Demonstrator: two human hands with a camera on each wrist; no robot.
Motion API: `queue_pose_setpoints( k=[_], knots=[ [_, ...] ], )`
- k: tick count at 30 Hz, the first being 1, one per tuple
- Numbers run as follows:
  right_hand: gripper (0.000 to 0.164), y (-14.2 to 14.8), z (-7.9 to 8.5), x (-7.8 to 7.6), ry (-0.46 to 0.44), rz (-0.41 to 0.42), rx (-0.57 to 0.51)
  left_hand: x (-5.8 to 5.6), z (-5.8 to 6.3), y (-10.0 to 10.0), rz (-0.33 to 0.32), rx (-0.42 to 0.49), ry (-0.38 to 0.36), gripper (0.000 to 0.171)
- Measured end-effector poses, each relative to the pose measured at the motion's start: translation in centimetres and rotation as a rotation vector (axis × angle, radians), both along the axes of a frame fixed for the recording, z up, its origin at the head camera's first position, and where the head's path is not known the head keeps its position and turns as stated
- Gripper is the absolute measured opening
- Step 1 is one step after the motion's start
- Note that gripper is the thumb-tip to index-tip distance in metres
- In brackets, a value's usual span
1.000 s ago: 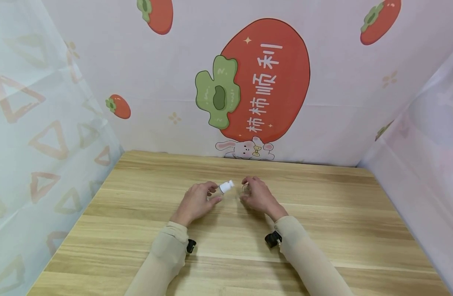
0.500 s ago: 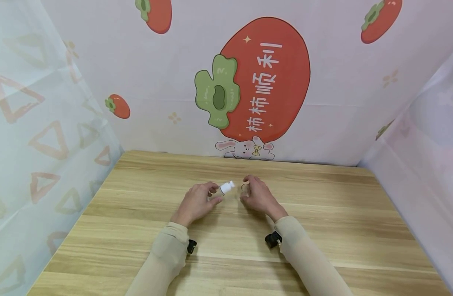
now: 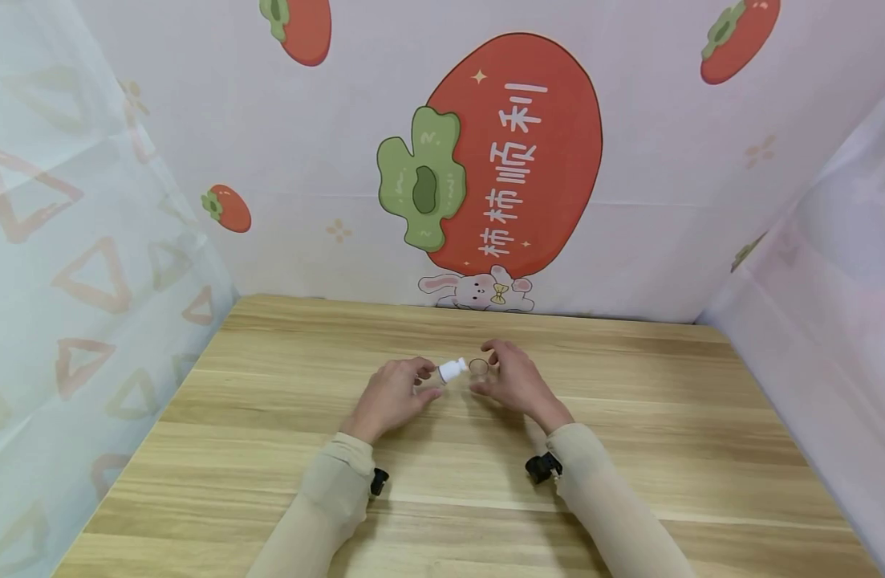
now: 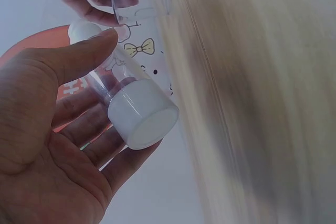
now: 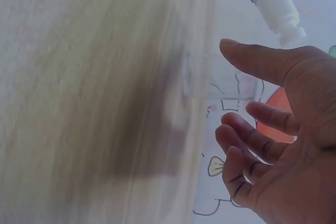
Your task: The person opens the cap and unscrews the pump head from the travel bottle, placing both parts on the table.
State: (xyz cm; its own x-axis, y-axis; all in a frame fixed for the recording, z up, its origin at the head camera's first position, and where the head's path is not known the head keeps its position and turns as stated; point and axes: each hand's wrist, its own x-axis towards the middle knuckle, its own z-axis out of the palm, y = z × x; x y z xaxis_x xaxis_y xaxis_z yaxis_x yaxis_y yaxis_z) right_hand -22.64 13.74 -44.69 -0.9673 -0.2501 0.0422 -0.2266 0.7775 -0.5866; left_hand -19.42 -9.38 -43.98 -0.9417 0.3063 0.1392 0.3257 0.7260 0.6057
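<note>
In my left hand [image 3: 395, 393] I hold a small pump bottle [image 4: 113, 82] with a clear middle, a white base and a white top. My thumb lies across one side and the fingers support the other. In the head view its white top [image 3: 452, 369] points right, tilted above the table. Just beyond that top a clear cup-like cylinder [image 5: 226, 80] stands on the table, its round rim [image 3: 479, 367] facing up. Around its far side my right hand [image 3: 517, 381] has thumb and fingers spread, with a gap to the cylinder in the right wrist view.
The wooden table [image 3: 269, 449] runs back to a pale wall cloth [image 3: 305, 265] with persimmon and rabbit prints. Cloth walls also stand at left and right. A black wrist camera [image 3: 543, 468] sits under the right sleeve.
My left hand has moved slightly right, bringing the bottle's white top closer to the clear cylinder. My right hand has shifted a little right, away from the cylinder, which stays about where it was.
</note>
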Motion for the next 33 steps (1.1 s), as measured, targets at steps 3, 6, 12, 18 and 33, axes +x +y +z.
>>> queue_pose_setpoints(
  k=[3,6,12,18,33],
  knots=[
    [0.067,0.5,0.3,0.2,0.007,0.004,0.000,0.0,0.0,0.4,-0.017,-0.009,0.004,0.034],
    [0.067,0.9,0.5,0.5,0.009,0.002,-0.014,-0.1,0.0,0.7,-0.035,-0.022,0.007,0.035],
    [0.066,1.8,0.6,1.1,-0.007,0.006,-0.060,0.0,0.2,1.4,-0.068,-0.047,0.021,0.035],
    [0.063,2.8,0.6,1.9,-0.004,0.044,-0.103,0.1,0.3,2.0,-0.093,-0.061,0.044,0.034],
    [0.048,4.1,0.7,2.7,-0.010,0.154,-0.173,0.2,0.3,3.6,-0.157,-0.122,0.125,0.031]
  ],
)
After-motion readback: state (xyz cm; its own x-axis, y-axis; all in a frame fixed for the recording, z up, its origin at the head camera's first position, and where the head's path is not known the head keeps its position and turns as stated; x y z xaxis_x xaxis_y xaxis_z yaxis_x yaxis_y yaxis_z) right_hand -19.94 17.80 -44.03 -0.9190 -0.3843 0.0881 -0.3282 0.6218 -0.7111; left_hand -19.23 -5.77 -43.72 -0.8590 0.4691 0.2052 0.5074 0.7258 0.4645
